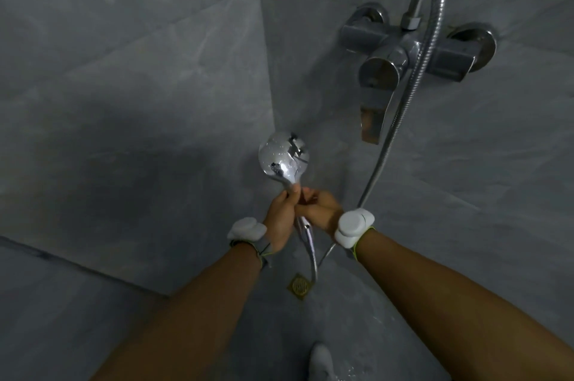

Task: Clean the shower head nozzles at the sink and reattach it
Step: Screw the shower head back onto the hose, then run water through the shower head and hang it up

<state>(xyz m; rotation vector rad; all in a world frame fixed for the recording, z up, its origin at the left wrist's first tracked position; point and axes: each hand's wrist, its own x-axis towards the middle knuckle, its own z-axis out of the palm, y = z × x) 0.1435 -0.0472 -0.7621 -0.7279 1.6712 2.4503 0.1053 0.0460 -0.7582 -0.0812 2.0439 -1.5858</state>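
Both hands clamp the chrome shower head [284, 160] by its handle, in the corner of the grey tiled shower: left hand [281, 219] wraps the neck, right hand [320, 208] grips beside it, touching. Metal hose [400, 107] loops up to wall mixer [407, 48]; floor drain [299, 286] below.

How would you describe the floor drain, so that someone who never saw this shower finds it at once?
Start at the chrome wall mixer tap and follow its ribbed metal hose down past both hands to the grey floor. There, beside the hose's lowest loop, sits the small square brass drain grate, the only gold-coloured thing.
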